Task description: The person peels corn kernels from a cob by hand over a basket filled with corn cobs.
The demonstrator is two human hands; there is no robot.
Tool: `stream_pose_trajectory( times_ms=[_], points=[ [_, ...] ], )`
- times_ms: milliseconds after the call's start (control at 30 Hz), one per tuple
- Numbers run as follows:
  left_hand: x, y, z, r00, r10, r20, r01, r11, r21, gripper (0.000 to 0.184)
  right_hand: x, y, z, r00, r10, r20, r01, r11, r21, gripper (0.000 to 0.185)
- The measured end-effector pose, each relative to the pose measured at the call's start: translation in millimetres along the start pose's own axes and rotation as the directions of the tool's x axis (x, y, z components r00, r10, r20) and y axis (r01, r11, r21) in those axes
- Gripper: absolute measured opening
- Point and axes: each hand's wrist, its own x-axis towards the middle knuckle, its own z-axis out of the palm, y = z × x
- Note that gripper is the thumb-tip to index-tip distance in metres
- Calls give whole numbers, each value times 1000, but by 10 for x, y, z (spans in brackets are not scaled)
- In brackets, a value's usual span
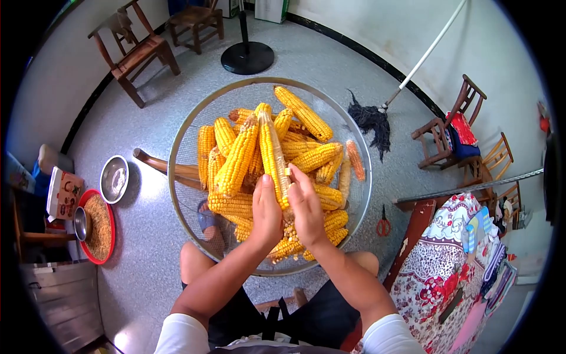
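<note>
Between my hands is a yellow ear of corn (pixel 270 141), its far end pointing away from me; a pale strip bare of kernels runs along its right side. My left hand (pixel 267 206) is closed around the near part from the left. On the right, my right hand (pixel 308 209) grips the same ear, with a loose kernel (pixel 288 171) by its fingers. Both hands are over a round mesh sieve (pixel 203 112) heaped with several yellow ears (pixel 302 114). Loose kernels (pixel 287 248) lie below my hands. A reddish stripped cob (pixel 355 160) rests at the right side.
At left are a red basin (pixel 111 251) of grain and a metal bowl (pixel 114 179). A mop (pixel 371 121) leans at right, with red-handled scissors (pixel 383 226) on the floor. Wooden chairs (pixel 138 56) line the walls. A flowered cloth (pixel 430 277) covers furniture beside me.
</note>
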Motion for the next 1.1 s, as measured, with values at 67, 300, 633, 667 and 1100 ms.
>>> stream_pose_trajectory(
  times_ms=[67,300,633,667,1100],
  points=[
    [-52,71,0,995,-90,42,91,996,-19,42,-51,21,71,993,-97,70,106,985,-136,53],
    [14,-42,-15,994,-87,-70,91,994,56,43,-19,153,4,995,-81,-64,68,980,-186,44],
    [-36,-7,50,1000,-13,17,10,988,152,38,138,-38,-240,999,45,-21,-42,990,135,44],
    [-48,-17,49,1000,-19,16,16,991,135,38,131,-73,-233,1000,22,22,-24,995,97,46],
    [-38,57,-5,993,-97,66,93,994,57,40,33,38,-191,993,-113,32,118,963,-243,41]
  ],
)
